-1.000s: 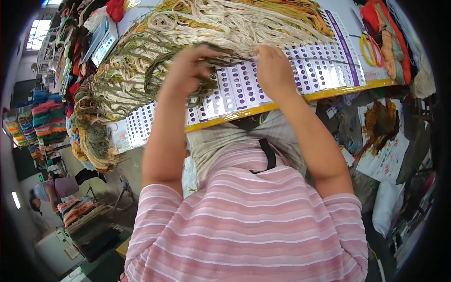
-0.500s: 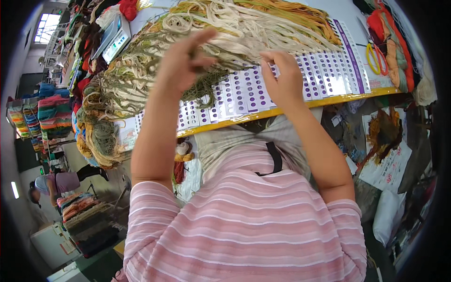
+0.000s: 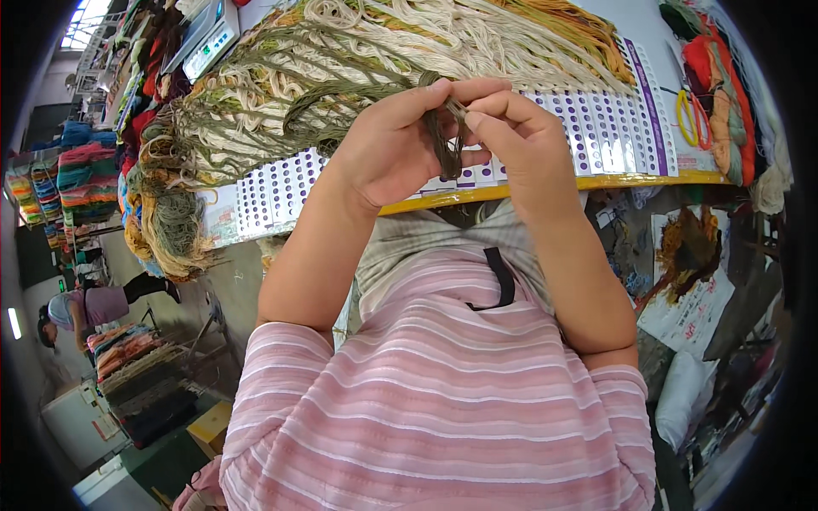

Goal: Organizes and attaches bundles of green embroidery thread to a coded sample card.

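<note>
Over the front part of the table, both my hands work on a bunch of dark olive-green yarn. My left hand is palm up, with the yarn looped over its fingers and hanging down between them. Close against it, my right hand pinches the yarn's strands between thumb and forefinger. More olive strands trail leftward onto a wide spread of cream yarn. White cards with rows of purple dots lie under my hands, along the yellow table edge.
At the right lie scissors with yellow and red handles, beside red and peach yarn hanks. A digital scale stands at the far left. Tangled yarn hangs off the left corner. A person stands beyond, near racks of coloured yarn.
My left hand has come right and nearer, and the olive yarn is now looped in it. My right hand has closed in beside it. The view has shifted slightly.
</note>
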`<state>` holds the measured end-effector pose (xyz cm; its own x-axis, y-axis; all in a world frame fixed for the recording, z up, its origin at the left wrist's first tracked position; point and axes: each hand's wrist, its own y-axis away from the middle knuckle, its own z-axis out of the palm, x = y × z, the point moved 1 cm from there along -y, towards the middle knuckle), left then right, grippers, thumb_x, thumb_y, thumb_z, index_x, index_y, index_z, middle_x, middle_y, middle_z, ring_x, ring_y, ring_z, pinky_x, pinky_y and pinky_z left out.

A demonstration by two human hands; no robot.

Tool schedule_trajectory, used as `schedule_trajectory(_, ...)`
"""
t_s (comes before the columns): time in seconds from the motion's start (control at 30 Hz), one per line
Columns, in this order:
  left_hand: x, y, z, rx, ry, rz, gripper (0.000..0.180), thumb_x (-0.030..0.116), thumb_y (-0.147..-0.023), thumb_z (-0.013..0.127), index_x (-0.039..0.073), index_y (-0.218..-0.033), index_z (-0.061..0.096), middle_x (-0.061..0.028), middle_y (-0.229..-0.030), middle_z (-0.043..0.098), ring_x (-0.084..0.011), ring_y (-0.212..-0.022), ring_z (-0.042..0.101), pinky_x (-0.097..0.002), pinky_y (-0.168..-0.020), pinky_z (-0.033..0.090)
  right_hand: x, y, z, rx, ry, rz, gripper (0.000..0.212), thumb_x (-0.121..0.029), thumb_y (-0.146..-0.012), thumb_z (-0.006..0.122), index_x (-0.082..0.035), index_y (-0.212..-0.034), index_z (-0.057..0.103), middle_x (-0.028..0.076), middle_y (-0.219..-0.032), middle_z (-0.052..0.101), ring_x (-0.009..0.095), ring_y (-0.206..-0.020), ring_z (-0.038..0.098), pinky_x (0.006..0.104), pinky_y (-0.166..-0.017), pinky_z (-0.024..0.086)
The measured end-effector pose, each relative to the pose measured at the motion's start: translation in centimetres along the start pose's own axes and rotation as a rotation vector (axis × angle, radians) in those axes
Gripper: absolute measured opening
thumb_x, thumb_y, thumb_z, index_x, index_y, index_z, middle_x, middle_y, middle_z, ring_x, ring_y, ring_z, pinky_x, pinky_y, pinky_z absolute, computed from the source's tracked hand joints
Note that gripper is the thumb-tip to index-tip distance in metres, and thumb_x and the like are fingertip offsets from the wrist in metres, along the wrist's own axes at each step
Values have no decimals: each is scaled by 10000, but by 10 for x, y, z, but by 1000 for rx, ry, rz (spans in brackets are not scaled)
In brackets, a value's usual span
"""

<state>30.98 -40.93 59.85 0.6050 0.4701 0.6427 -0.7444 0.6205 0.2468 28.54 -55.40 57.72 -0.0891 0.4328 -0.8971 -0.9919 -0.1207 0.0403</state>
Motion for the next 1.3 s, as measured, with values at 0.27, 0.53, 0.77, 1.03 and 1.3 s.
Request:
schedule_trajectory(0.27, -2, 5, -12, -114, -32, 24, 559, 330, -994, 356, -87, -1366, 378, -128, -1189, 574, -180, -998, 564, -348, -871, 462, 3, 1, -4, -31, -24, 57, 100, -73, -862, 591, 12, -891, 639, 40, -776, 635, 83, -671, 596, 223, -623, 530)
schedule_trajectory(0.53, 2, 8, -13, -112, -99, -34, 554, 319, -995, 346, -103, -1352, 383, -152, -1187, 582, -190, -1008, 587, -349, -900, 457, -5, 8, -4, -176, 28, 130, 136, -69, -872, 584, 10, -971, 632, 26, -783, 622, 85, -699, 556, 224, -674, 454)
schedule_trajectory(0.77, 0, 12, -12, -35, -87, -19, 522, 301, -993, 353, -88, -1337, 411, -187, -1271, 545, -241, -1164, 546, -369, -990, 425, -1, 9, -7, -132, 202, 137, 111, -54, -833, 655, 22, -914, 653, 12, -800, 629, 47, -748, 549, 204, -660, 417)
schedule_trajectory(1.03, 3, 13, -24, -75, -70, 96, 482, 283, -1004, 364, -71, -1321, 448, 4, -818, 515, -161, -859, 536, -325, -847, 449, 0, 12, -8, -120, 57, 52, 78, -54, -854, 628, 12, -886, 654, 41, -831, 645, 100, -795, 573, 253, -750, 435)
schedule_trajectory(1.3, 8, 13, -23, -155, 85, -106, 571, 358, -1014, 357, -100, -1355, 359, 24, -714, 348, -22, -447, 283, -155, -361, 269, -12, 10, -21, -366, -209, 323, 185, -79, -886, 557, 60, -998, 607, 4, -658, 532, 92, -636, 521, 234, -720, 456)
